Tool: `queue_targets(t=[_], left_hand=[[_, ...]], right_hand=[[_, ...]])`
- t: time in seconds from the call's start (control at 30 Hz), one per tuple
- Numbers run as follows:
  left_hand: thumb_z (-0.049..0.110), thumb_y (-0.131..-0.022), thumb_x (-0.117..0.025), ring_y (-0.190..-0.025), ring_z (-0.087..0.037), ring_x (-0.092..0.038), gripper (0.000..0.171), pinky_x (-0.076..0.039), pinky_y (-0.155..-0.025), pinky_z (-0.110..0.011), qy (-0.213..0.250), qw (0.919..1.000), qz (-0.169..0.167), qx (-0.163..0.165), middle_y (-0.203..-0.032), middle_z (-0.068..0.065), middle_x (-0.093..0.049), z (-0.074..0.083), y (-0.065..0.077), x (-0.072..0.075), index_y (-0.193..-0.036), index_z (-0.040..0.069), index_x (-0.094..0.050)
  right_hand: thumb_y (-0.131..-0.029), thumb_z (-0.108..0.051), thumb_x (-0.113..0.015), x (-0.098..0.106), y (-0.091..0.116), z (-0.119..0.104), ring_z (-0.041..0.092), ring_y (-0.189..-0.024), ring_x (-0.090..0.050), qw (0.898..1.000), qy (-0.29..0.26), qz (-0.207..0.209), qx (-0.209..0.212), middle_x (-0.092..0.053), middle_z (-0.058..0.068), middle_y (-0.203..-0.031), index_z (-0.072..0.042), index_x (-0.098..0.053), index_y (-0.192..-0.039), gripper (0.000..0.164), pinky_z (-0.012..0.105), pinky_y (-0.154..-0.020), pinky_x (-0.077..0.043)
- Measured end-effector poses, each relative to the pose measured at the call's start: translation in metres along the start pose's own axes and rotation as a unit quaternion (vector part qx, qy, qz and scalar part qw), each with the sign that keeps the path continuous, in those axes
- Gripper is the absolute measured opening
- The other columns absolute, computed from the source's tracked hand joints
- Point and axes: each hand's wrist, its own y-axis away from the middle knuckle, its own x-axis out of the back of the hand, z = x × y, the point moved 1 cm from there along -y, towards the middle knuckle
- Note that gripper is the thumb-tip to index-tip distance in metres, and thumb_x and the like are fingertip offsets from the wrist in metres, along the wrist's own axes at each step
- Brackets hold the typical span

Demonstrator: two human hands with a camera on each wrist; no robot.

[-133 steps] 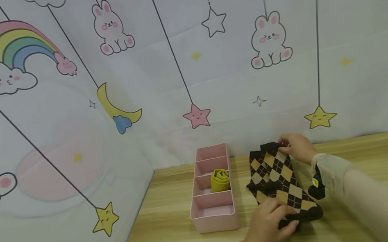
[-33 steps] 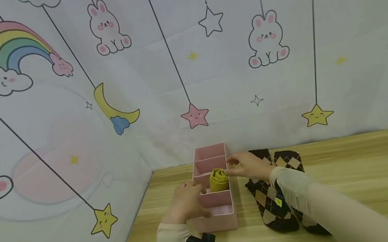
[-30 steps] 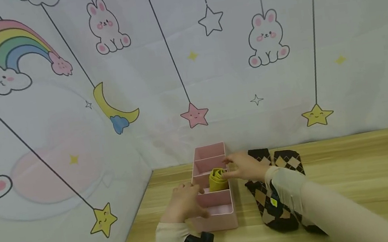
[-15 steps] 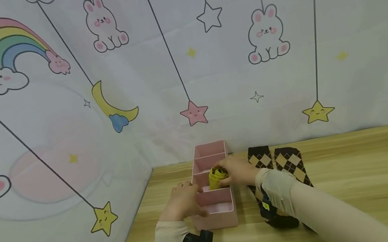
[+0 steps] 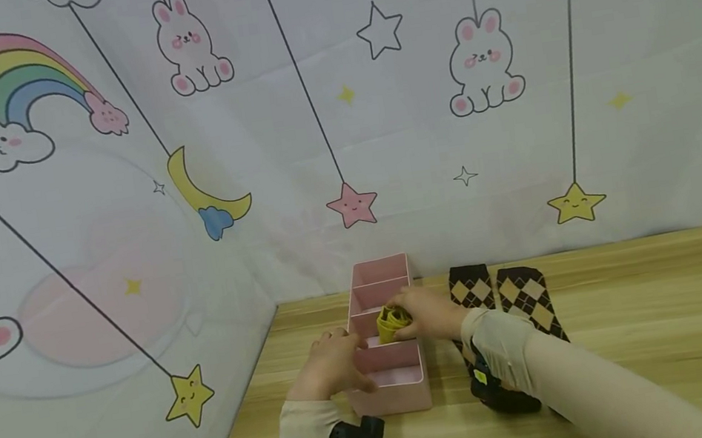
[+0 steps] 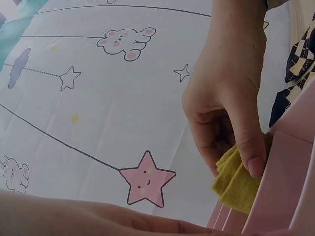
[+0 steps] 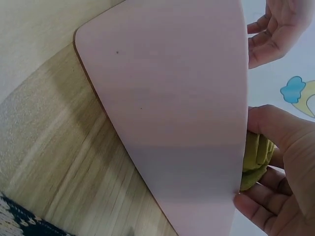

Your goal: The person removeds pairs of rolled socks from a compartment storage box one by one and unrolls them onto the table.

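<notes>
In the head view a pink divided box stands on the table, with a rolled-up yellow sock in its third compartment from the back. My right hand reaches over the box's right wall and holds the roll between thumb and fingers, as the right wrist view shows; part of the roll is behind the wall there. At the left rim, my left hand rests with spread, slightly bent fingers. Two black-and-tan argyle socks lie side by side right of the box, partly covered by my right forearm.
The wooden table extends to the right and ends on the left at a printed cloth wall. Another printed cloth hangs behind the box and socks. The box's other compartments show bare pink floors or walls.
Both hands have left the argyle socks, which now lie apart instead of overlapping. My left hand has come to the box's left rim. My right hand has moved left and taken hold of the yellow sock.
</notes>
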Motion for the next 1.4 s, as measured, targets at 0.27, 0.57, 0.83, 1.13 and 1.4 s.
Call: queue_targets(t=[0.27, 0.57, 0.83, 1.13, 1.4], left_hand=[[0.024, -0.065, -0.088, -0.117, -0.037, -0.049, 0.055, -0.036, -0.104, -0.055, -0.002, 1.0000, -0.003, 0.007, -0.122, -0.016, -0.057, -0.001, 0.000, 0.000, -0.112, 0.006, -0.064], [0.022, -0.064, -0.088, -0.113, -0.036, -0.051, 0.054, -0.037, -0.103, -0.054, 0.005, 1.0000, -0.003, 0.007, -0.119, -0.015, -0.059, -0.001, 0.002, -0.004, -0.111, 0.006, -0.065], [0.023, -0.065, -0.087, -0.106, -0.034, -0.058, 0.051, -0.043, -0.095, -0.052, -0.032, 0.9993, 0.009, -0.017, -0.111, -0.013, -0.065, 0.002, -0.004, 0.001, -0.108, 0.006, -0.066], [0.023, -0.065, -0.087, -0.107, -0.036, -0.057, 0.052, -0.046, -0.093, -0.052, -0.011, 0.9992, -0.003, -0.039, -0.114, -0.014, -0.064, 0.016, -0.008, -0.016, -0.110, 0.005, -0.066], [0.024, -0.073, -0.083, -0.098, -0.030, -0.063, 0.043, -0.051, -0.087, -0.045, -0.030, 0.9982, 0.026, -0.044, -0.106, -0.012, -0.067, 0.007, -0.007, -0.002, -0.108, 0.006, -0.066]], right_hand=[[-0.078, -0.022, -0.078, 0.000, 0.000, -0.004, 0.013, -0.083, -0.055, 1.000, -0.030, 0.002, -0.007, -0.056, 0.004, -0.097, -0.003, -0.065, -0.113, 0.042, 0.026, -0.073, -0.052], [-0.081, -0.018, -0.075, 0.004, -0.001, -0.006, 0.015, -0.086, -0.055, 0.997, -0.069, 0.021, -0.008, -0.059, 0.008, -0.103, -0.002, -0.063, -0.112, 0.037, 0.027, -0.072, -0.051], [-0.084, -0.017, -0.072, 0.027, -0.001, -0.008, 0.017, -0.090, -0.064, 0.991, -0.121, 0.045, -0.023, -0.067, 0.011, -0.107, 0.000, -0.060, -0.117, 0.039, 0.028, -0.078, -0.055], [-0.084, -0.016, -0.073, 0.032, 0.014, -0.003, 0.021, -0.093, -0.066, 0.990, -0.123, 0.047, -0.047, -0.067, 0.012, -0.105, -0.001, -0.059, -0.114, 0.037, 0.031, -0.081, -0.056], [-0.088, -0.018, -0.068, 0.057, 0.010, -0.008, 0.023, -0.104, -0.063, 0.981, -0.170, 0.070, -0.064, -0.064, 0.013, -0.118, -0.005, -0.053, -0.129, 0.046, 0.033, -0.087, -0.055]])
